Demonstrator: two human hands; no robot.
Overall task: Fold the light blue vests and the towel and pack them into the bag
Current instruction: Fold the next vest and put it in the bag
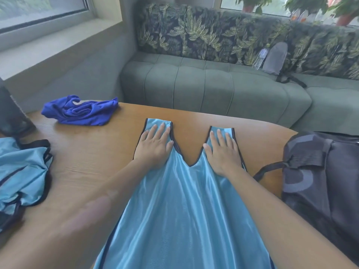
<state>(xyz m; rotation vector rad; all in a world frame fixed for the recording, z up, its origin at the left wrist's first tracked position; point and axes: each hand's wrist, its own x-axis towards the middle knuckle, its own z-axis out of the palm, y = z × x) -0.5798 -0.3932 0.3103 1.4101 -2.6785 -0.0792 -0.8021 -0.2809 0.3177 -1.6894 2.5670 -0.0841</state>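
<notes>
Here the light blue vest (182, 206) is lying lengthwise on the table (87, 167), running away from the person; the left hand (154, 144) and right hand (223, 152) are pressing flat, fingers straight, on its far straps.

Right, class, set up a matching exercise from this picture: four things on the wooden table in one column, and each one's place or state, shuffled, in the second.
Things:
1. light blue satin vest under the hands
2. crumpled royal blue towel
3. dark patterned fabric bag
4. bunched light blue vest

States:
A. right edge of the table
B. spread flat, straps pressed
C. far left corner, unfolded
D. near left edge, in a heap

Pairs: 1-B, 2-C, 3-A, 4-D
</notes>
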